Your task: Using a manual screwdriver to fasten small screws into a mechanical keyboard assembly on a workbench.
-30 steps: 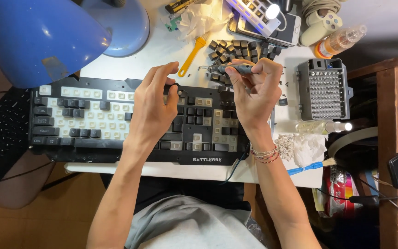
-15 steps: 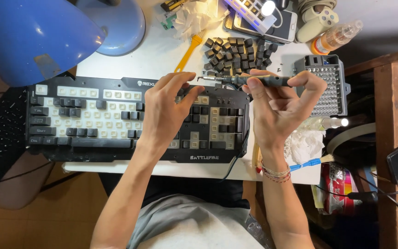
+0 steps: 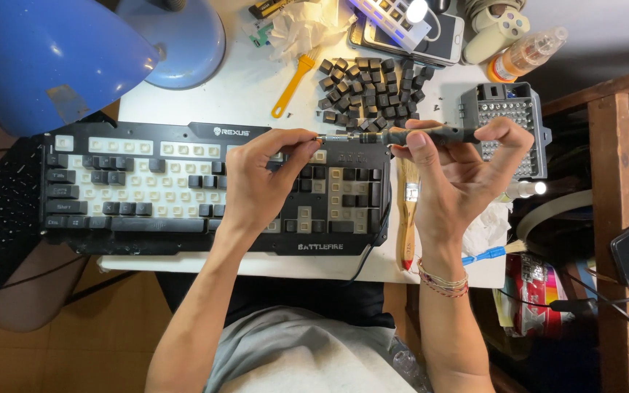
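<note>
Since the earlier frame my right hand (image 3: 460, 171) has lifted the screwdriver (image 3: 402, 136) level above the keyboard (image 3: 147, 185)'s top edge, grip closed on its handle; my left hand (image 3: 260, 178) pinches its bit tip, below the loose keycaps (image 3: 369, 91).

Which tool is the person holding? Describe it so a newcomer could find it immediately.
Start at the black keyboard with many keycaps missing. Above its right end, the right hand holds a slim dark screwdriver level, the left hand pinching its metal tip. Unlike the yellow brush, it is off the desk.
</note>
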